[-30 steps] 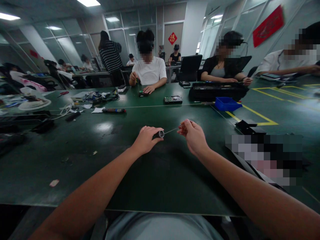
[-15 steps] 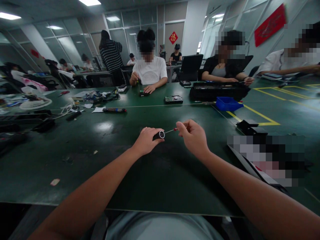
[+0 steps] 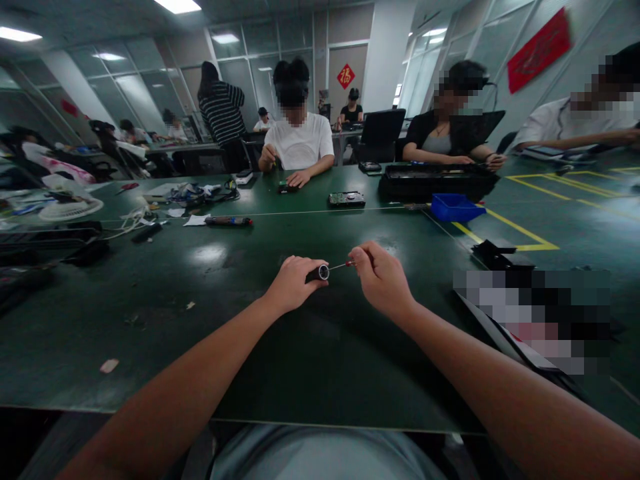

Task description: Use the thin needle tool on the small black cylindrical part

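Observation:
My left hand (image 3: pixel 294 283) is closed around a small black cylindrical part (image 3: pixel 316 273), with a silvery ring on the end that faces right. In my right hand (image 3: pixel 381 275) is a screwdriver (image 3: pixel 350 264), pinched by its red-tipped handle. Its thin metal shaft points left, and the tip meets the ringed end of the part. Whether the tip sits in a screw is too small to tell. My fingers hide most of the screwdriver's handle and the left end of the black part. Both hands are above the green table (image 3: pixel 320 367).
A bare circuit-board drive (image 3: pixel 347 199) lies ahead, with a blue bin (image 3: pixel 457 207) and a long black housing (image 3: pixel 437 180) to its right. A pen-shaped tool (image 3: pixel 229 221), cables (image 3: pixel 205 193) and a white fan (image 3: pixel 70 207) lie left. A co-worker (image 3: pixel 299 143) sits opposite.
My right hand has shifted slightly left and its fingers have rolled a little on the screwdriver handle. My left hand and the black part have barely moved.

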`<state>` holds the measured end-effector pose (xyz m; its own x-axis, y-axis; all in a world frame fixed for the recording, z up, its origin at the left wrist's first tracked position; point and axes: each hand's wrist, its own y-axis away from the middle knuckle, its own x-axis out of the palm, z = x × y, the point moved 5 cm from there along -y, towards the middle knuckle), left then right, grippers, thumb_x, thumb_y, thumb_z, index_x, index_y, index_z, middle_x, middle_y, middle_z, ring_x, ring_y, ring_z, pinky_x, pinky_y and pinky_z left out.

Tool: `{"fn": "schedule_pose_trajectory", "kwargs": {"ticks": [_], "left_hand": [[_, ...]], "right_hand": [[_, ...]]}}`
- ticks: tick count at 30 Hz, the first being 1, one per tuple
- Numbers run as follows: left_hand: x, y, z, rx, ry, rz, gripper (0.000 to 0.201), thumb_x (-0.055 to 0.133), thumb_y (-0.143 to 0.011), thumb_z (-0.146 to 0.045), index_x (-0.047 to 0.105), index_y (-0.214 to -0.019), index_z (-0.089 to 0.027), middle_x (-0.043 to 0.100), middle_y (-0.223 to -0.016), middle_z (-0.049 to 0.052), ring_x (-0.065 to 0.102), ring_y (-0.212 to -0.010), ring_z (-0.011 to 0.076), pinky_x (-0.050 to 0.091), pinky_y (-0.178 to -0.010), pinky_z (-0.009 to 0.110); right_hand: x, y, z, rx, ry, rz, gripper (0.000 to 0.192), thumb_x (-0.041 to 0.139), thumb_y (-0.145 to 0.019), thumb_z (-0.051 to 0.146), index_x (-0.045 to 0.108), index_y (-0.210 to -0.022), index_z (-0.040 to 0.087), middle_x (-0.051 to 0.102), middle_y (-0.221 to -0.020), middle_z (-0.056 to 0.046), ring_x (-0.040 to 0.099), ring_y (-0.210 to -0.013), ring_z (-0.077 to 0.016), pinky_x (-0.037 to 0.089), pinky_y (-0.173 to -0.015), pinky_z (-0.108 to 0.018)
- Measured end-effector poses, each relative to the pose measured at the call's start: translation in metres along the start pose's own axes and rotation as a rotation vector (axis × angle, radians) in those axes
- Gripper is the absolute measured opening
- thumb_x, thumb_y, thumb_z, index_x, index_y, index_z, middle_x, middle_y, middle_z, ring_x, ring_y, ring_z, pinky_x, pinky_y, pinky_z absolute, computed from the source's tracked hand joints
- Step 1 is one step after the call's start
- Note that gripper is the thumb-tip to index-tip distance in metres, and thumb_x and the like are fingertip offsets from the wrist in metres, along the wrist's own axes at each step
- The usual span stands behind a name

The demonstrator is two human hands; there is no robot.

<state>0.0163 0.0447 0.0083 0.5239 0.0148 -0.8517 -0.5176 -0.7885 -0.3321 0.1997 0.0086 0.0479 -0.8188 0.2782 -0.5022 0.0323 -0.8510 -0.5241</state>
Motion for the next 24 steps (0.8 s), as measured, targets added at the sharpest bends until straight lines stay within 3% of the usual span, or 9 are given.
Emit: {"fn": "schedule_pose_trajectory", "kwargs": {"ticks": [4,9,13,18,24], "left_hand": [[-0.001,0.000,0.004,-0.048,0.010,-0.020,0.038,0.070,-0.088,-0.035,0.064,-0.125,-0.024,0.070,-0.113,0.006,0.061,-0.106,0.0256,0.041,-0.102,0.047],[-0.003,0.000,0.008,-0.087,0.043,-0.041,0.037,0.068,-0.090,-0.033,0.063,-0.126,-0.025,0.069,-0.115,0.006,0.061,-0.106,0.0250,0.044,-0.098,0.043],[-0.010,-0.001,-0.001,0.035,0.065,-0.078,0.039,0.067,-0.091,-0.032,0.061,-0.129,-0.026,0.068,-0.119,0.005,0.059,-0.111,0.0238,0.043,-0.100,0.041],[-0.004,-0.004,-0.002,0.055,-0.058,0.014,0.037,0.067,-0.091,-0.033,0.062,-0.127,-0.027,0.069,-0.117,0.005,0.059,-0.113,0.0253,0.036,-0.105,0.048],[0.003,-0.004,0.006,0.014,-0.091,0.044,0.037,0.066,-0.091,-0.034,0.062,-0.127,-0.026,0.068,-0.115,0.006,0.059,-0.110,0.0260,0.039,-0.100,0.046]], "right_hand": [[0.005,0.001,-0.008,0.037,-0.176,-0.029,0.016,0.048,-0.095,0.032,0.056,-0.105,0.023,0.066,-0.084,-0.003,0.064,-0.077,-0.0193,0.048,-0.072,-0.035],[0.022,-0.004,-0.033,0.270,-0.568,-0.039,0.025,0.057,-0.089,0.046,0.062,-0.091,0.021,0.066,-0.082,-0.004,0.064,-0.076,-0.0187,0.055,-0.078,-0.038],[0.026,-0.008,-0.051,0.453,-0.826,-0.093,0.030,0.056,-0.089,0.051,0.061,-0.084,0.022,0.061,-0.073,-0.003,0.062,-0.068,-0.0178,0.059,-0.075,-0.040],[0.020,-0.011,-0.062,0.530,-0.737,-0.123,0.025,0.057,-0.089,0.046,0.058,-0.078,0.023,0.057,-0.068,-0.001,0.057,-0.059,-0.0171,0.059,-0.066,-0.039],[0.015,-0.009,-0.054,0.427,-0.558,-0.152,0.026,0.053,-0.091,0.045,0.060,-0.083,0.022,0.062,-0.074,-0.003,0.060,-0.067,-0.0172,0.054,-0.066,-0.035]]}}
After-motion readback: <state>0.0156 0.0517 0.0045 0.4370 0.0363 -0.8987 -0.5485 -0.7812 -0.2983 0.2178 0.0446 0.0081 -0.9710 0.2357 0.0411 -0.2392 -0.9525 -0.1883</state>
